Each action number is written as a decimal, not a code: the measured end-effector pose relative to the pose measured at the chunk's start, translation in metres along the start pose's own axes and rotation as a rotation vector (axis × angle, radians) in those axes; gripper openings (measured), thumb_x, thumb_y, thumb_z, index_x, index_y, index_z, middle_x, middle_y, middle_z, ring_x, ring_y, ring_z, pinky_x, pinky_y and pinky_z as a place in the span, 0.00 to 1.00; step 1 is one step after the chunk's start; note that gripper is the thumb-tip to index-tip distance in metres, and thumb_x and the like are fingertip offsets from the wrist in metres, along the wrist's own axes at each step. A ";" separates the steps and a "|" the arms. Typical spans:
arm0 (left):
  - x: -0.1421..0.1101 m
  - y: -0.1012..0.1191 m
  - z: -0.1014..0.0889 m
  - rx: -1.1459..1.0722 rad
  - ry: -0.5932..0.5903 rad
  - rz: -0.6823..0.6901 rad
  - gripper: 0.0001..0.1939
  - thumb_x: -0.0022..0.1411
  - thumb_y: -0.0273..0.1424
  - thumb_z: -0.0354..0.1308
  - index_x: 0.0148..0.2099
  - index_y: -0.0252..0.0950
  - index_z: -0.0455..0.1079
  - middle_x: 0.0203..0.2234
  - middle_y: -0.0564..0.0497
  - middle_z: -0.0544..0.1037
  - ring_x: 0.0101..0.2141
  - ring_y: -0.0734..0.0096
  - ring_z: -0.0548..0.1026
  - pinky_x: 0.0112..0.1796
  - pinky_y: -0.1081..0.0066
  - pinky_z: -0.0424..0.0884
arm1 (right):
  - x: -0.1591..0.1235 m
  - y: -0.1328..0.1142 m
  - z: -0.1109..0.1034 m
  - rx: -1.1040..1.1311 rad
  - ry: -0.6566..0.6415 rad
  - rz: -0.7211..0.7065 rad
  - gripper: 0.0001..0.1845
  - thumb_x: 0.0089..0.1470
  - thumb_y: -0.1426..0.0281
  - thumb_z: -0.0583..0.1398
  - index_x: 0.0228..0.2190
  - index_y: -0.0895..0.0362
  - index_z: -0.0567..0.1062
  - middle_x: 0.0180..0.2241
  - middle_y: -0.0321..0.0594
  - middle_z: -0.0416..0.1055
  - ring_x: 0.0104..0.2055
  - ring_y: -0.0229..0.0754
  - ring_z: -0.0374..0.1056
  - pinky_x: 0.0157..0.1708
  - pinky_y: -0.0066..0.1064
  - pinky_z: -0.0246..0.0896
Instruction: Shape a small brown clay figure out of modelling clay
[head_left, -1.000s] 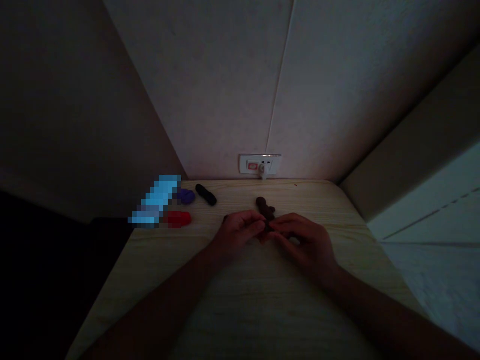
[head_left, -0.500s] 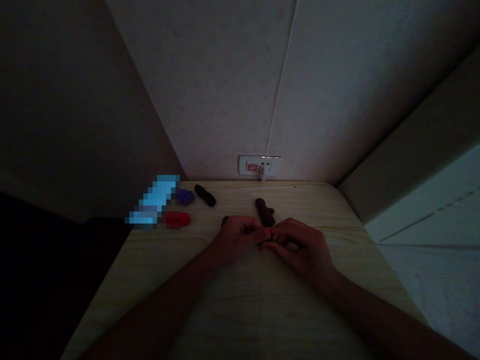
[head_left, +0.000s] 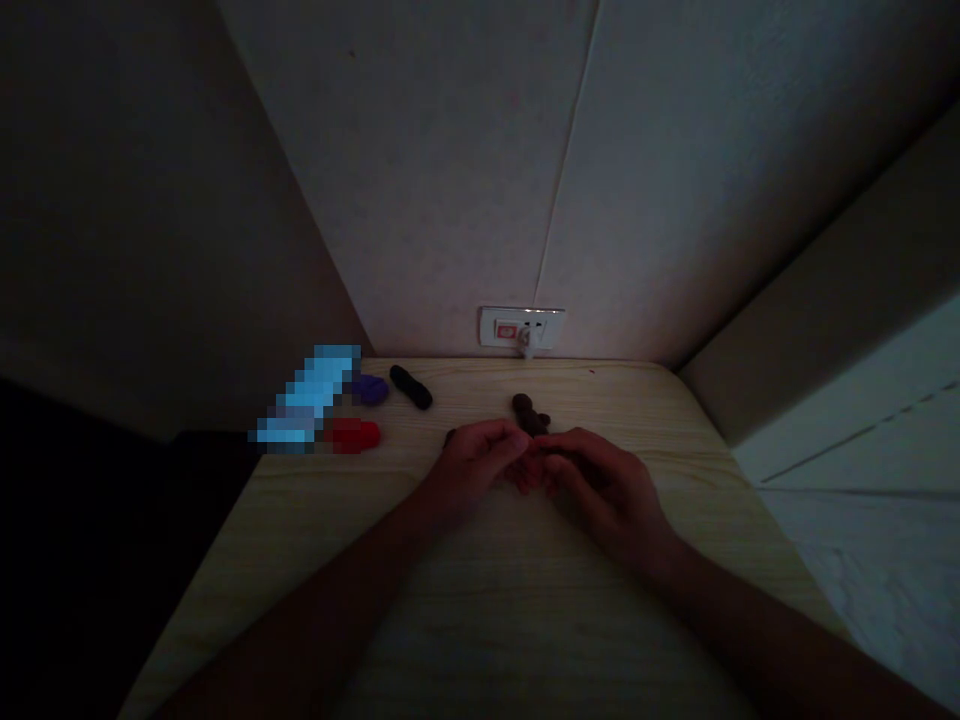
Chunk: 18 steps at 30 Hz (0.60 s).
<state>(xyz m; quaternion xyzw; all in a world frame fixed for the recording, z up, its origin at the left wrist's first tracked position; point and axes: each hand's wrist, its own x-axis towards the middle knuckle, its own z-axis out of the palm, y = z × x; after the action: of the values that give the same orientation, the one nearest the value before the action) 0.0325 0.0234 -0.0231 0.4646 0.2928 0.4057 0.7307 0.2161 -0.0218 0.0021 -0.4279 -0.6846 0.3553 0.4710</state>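
Note:
My left hand (head_left: 480, 465) and my right hand (head_left: 604, 485) meet over the middle of the wooden tabletop (head_left: 480, 620). Their fingers are curled in, fingertips almost touching; whatever is pinched there is too dark and small to name. Just beyond the fingertips lies a brown lumpy piece (head_left: 530, 413), like modelling clay, with a round end and a small knob on its right. My hands cover its near part. Another dark lump (head_left: 449, 438) peeks out behind my left hand, mostly hidden.
At the back left lie a black clay-like roll (head_left: 411, 387), a purple lump (head_left: 370, 389) and a red piece (head_left: 358, 436). A bright blurred-out rectangle (head_left: 319, 390) is beside them. On the wall is a socket (head_left: 521, 328) with a plug in it. A pale cabinet (head_left: 847, 400) stands right.
My fingers have shifted slightly, with the thumbs lifted and the fingertips a little farther up, covering more of the brown piece. The other pieces stay where they were.

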 end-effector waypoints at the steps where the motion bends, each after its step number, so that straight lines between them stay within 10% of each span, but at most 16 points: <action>1: 0.000 0.000 0.000 0.001 -0.002 0.002 0.17 0.61 0.43 0.67 0.35 0.32 0.76 0.26 0.49 0.81 0.26 0.70 0.77 0.31 0.69 0.72 | 0.000 0.000 0.000 0.060 0.006 0.037 0.08 0.63 0.67 0.63 0.42 0.54 0.81 0.31 0.40 0.80 0.30 0.39 0.76 0.31 0.30 0.74; 8: 0.000 -0.001 -0.001 0.013 0.028 0.002 0.14 0.60 0.41 0.69 0.36 0.33 0.78 0.26 0.50 0.81 0.26 0.71 0.77 0.30 0.72 0.71 | -0.003 0.001 0.002 0.163 0.067 0.169 0.10 0.49 0.63 0.74 0.30 0.53 0.81 0.23 0.35 0.81 0.21 0.39 0.75 0.22 0.28 0.73; 18: 0.000 -0.001 -0.001 -0.036 0.010 -0.011 0.14 0.59 0.41 0.69 0.35 0.33 0.79 0.26 0.49 0.82 0.27 0.70 0.78 0.32 0.70 0.73 | -0.004 -0.002 -0.002 -0.085 0.045 0.003 0.07 0.61 0.66 0.66 0.39 0.50 0.86 0.28 0.37 0.84 0.26 0.42 0.79 0.28 0.31 0.78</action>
<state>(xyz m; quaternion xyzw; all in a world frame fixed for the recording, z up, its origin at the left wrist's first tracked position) 0.0318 0.0239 -0.0243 0.4478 0.2914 0.4092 0.7397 0.2182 -0.0263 0.0030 -0.4567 -0.6877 0.3168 0.4670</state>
